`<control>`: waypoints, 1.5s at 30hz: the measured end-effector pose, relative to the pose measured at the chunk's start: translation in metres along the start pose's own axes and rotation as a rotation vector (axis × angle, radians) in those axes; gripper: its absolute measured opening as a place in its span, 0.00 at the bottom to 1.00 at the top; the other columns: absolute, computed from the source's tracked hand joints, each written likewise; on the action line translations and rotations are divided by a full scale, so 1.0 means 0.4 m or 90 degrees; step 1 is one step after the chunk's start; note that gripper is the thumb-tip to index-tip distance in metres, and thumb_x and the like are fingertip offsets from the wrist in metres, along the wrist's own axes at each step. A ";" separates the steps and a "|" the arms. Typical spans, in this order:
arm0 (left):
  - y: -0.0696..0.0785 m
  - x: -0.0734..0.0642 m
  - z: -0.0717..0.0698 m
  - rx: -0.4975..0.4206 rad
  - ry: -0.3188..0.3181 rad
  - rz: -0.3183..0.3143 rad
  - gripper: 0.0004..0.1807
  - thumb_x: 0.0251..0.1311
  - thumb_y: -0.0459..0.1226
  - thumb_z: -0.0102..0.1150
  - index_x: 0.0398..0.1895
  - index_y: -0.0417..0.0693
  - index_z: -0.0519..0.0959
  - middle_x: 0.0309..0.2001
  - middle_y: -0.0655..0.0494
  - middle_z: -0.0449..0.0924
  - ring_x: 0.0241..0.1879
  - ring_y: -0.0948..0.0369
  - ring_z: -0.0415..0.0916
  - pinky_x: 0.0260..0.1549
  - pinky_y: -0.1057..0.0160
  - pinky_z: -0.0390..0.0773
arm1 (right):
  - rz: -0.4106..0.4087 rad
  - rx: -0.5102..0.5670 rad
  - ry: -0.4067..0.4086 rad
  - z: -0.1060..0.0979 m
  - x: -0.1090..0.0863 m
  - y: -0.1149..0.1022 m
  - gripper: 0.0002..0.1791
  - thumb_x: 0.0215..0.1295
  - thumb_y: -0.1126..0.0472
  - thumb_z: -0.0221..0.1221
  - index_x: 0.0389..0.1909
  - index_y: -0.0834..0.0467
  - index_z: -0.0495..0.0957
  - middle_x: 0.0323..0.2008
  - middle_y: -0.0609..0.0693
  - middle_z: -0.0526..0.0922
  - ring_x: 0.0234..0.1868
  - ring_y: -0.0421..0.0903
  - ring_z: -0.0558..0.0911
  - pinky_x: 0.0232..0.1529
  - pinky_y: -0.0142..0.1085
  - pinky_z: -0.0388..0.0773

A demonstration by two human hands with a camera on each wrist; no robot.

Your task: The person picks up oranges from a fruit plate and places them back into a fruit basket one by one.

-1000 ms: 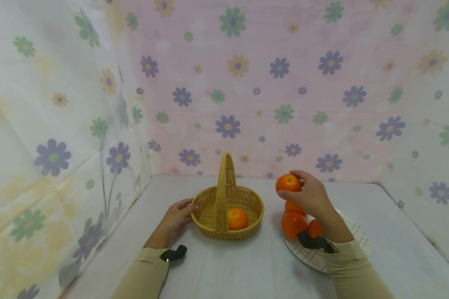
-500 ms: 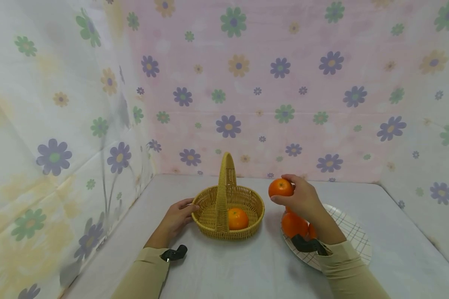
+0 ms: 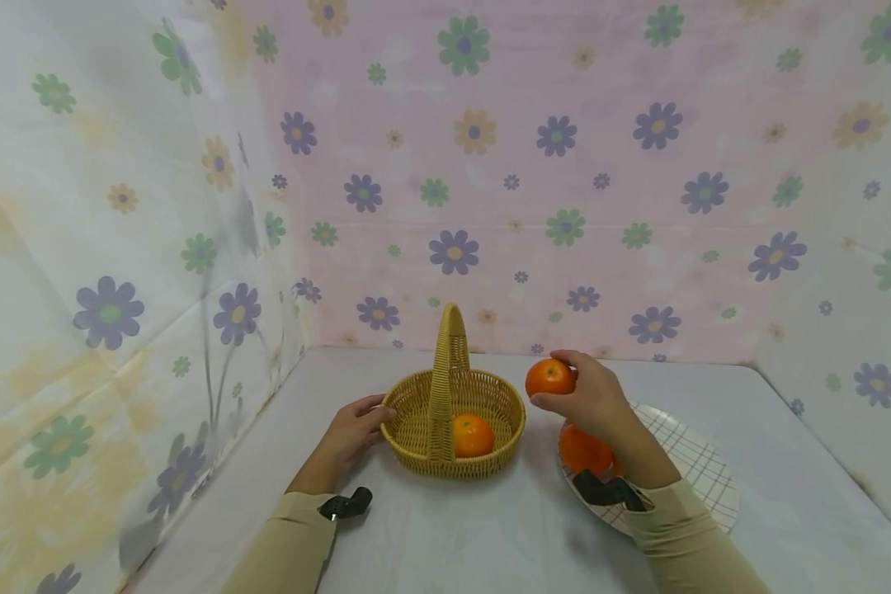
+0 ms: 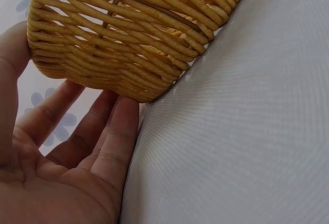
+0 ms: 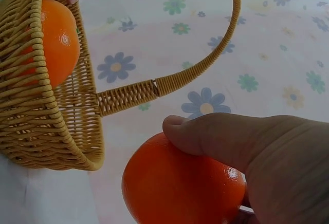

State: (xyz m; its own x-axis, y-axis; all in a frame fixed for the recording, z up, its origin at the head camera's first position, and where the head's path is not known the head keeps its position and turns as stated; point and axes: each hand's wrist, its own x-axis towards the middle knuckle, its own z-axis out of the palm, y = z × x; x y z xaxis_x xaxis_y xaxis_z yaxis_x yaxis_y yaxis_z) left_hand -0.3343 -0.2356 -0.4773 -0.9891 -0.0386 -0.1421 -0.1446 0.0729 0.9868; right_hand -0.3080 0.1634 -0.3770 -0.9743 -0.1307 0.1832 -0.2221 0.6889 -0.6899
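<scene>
A yellow wicker basket with a tall arched handle stands on the white table. One orange lies inside it, right of the handle. My left hand holds the basket at its left end, thumb over the rim; in the left wrist view, the fingertips rest against the woven wall low down. With thumb and fingers, my right hand grips another orange, raised above the table just right of the basket. The right wrist view shows this held orange beside the basket rim.
A round white plate with a dark grid pattern sits to the right, under my right forearm. Oranges lie at its left side, partly hidden by the arm. Flower-printed cloth hangs behind and on both sides.
My right hand has moved left and slightly down with the orange, from over the plate toward the basket. The left hand and basket stay where they were.
</scene>
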 end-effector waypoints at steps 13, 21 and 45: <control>-0.001 0.001 0.003 0.014 0.007 -0.011 0.30 0.63 0.42 0.68 0.68 0.48 0.76 0.64 0.46 0.79 0.53 0.59 0.83 0.51 0.61 0.86 | -0.005 -0.012 -0.012 0.018 -0.014 -0.020 0.44 0.58 0.46 0.74 0.74 0.54 0.68 0.68 0.59 0.76 0.57 0.58 0.81 0.55 0.57 0.83; 0.003 0.003 0.006 -0.004 0.002 -0.005 0.30 0.62 0.41 0.69 0.68 0.46 0.76 0.63 0.45 0.79 0.52 0.59 0.83 0.50 0.62 0.86 | -0.020 -0.017 -0.012 0.035 -0.009 -0.015 0.43 0.58 0.47 0.74 0.73 0.52 0.69 0.67 0.57 0.77 0.57 0.58 0.81 0.55 0.57 0.83; 0.008 -0.010 0.003 0.003 -0.001 0.004 0.30 0.64 0.40 0.67 0.69 0.44 0.75 0.64 0.43 0.79 0.51 0.60 0.83 0.49 0.62 0.86 | -0.047 -0.015 -0.039 0.092 -0.018 -0.044 0.44 0.55 0.43 0.76 0.72 0.49 0.70 0.66 0.50 0.77 0.58 0.52 0.80 0.58 0.54 0.83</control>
State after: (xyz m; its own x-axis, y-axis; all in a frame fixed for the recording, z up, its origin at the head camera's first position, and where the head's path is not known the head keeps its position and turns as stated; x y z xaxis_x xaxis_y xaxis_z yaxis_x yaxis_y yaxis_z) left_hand -0.3308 -0.2340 -0.4735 -0.9901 -0.0364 -0.1356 -0.1381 0.0771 0.9874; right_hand -0.2984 0.1260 -0.3920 -0.9561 -0.2246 0.1883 -0.2926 0.6929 -0.6590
